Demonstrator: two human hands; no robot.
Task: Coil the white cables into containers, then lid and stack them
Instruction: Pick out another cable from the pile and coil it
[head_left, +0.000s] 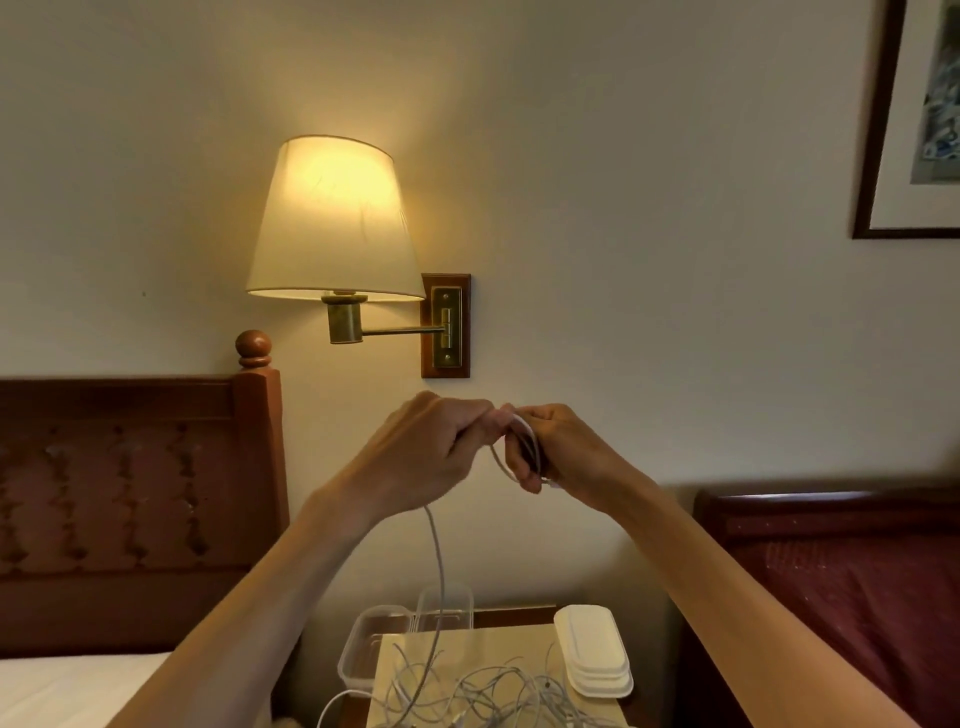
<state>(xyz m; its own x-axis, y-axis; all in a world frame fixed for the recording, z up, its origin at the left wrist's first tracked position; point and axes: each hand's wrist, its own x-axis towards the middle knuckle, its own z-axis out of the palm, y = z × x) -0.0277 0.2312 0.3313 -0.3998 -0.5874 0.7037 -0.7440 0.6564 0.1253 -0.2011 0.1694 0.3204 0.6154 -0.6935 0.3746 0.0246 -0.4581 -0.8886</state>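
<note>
My left hand and my right hand are raised in front of the wall, both closed on one white cable. The right hand holds a small coil of it around the fingers; the left pinches the strand beside that coil. The rest of the cable hangs straight down to a tangled pile of white cables on the bedside table. Two clear plastic containers stand open at the table's back left. A stack of white lids lies at the back right.
A lit wall lamp on a brass arm hangs just above my hands. A wooden headboard and white mattress are at the left, a dark red bed at the right. A framed picture hangs top right.
</note>
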